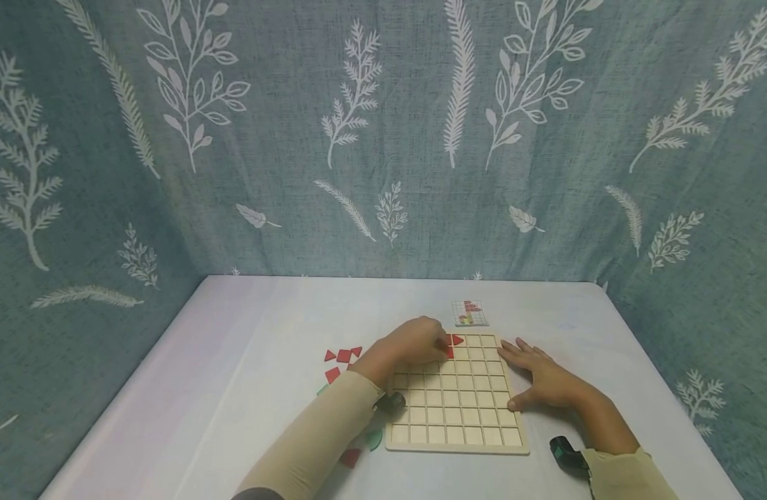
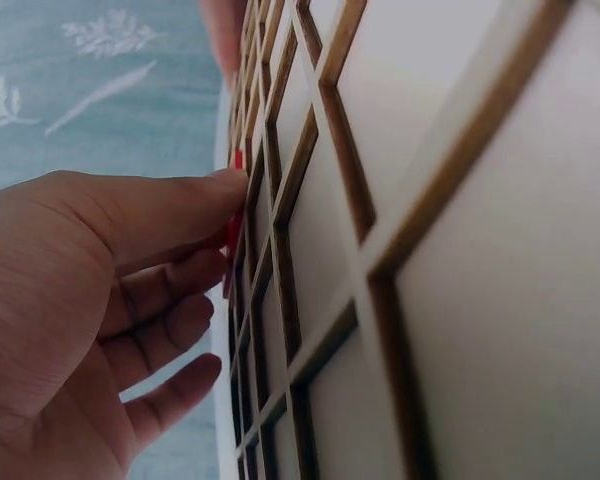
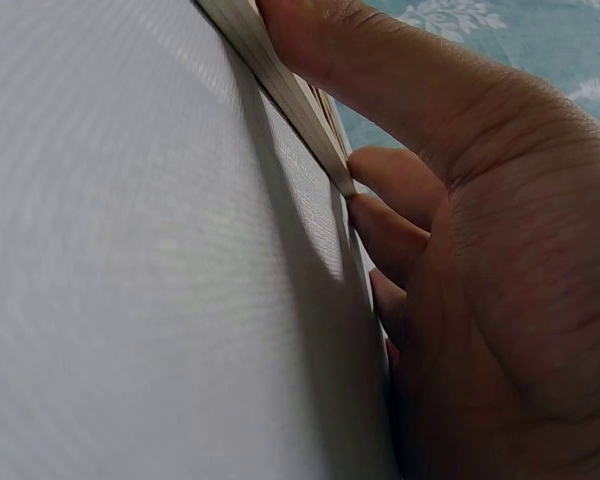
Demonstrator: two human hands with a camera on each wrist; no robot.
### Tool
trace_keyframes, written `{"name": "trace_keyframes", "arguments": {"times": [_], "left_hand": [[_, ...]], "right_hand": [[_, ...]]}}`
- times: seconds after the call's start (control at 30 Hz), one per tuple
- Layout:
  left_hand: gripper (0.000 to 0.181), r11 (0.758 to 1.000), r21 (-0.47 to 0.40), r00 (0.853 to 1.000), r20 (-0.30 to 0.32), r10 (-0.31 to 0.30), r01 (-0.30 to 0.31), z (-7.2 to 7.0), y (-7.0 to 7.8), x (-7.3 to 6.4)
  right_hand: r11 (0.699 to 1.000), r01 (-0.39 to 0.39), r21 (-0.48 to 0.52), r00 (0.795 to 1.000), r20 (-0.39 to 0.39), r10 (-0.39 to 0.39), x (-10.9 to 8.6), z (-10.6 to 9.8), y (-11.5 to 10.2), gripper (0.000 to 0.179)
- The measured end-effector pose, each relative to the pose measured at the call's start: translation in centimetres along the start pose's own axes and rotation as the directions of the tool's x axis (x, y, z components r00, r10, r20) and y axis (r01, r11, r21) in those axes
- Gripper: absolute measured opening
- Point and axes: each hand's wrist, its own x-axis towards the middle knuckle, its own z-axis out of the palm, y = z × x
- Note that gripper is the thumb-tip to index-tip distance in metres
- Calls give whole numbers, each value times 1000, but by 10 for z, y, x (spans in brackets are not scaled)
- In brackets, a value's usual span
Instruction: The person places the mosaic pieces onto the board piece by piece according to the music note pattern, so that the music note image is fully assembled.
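A pale wooden grid board (image 1: 455, 417) lies on the white table. At its far left part my left hand (image 1: 415, 340) reaches in, thumb and fingertips pinching a small red tile (image 2: 234, 235) close over the squares. The hand covers most of that tile. Beside those fingertips, a red triangle (image 1: 458, 340) and a red square tile (image 1: 449, 353) sit in the grid. My right hand (image 1: 540, 375) rests along the board's right edge, fingers spread, with the thumb lower down at the rim.
Beyond the board lies a small pattern card (image 1: 469, 314) with a coloured grid drawing. Several loose tiles are left of the board, including a red square (image 1: 344, 356), a green curved piece (image 1: 374, 439) and a red piece (image 1: 350, 457). A patterned curtain (image 1: 383, 139) hangs behind the table.
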Motion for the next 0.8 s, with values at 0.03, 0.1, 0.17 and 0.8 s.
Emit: {"name": "trace_keyframes", "arguments": {"times": [0.03, 0.1, 0.17, 0.8], "left_hand": [[17, 1000, 1, 1000, 0, -3, 3, 0, -1, -1], [15, 1000, 4, 1000, 0, -7, 7, -1, -2, -2], [14, 1000, 7, 1000, -4, -8, 8, -1, -3, -3], [17, 995, -27, 994, 60, -93, 95, -23, -39, -77]], "right_hand": [[1000, 0, -2, 1000, 1, 0, 0, 0, 0, 116], [1000, 2, -4, 1000, 0, -2, 0, -1, -1, 115], [1000, 2, -4, 1000, 0, -2, 0, -1, -2, 115], [999, 32, 8, 999, 9, -32, 0, -2, -3, 113]]}}
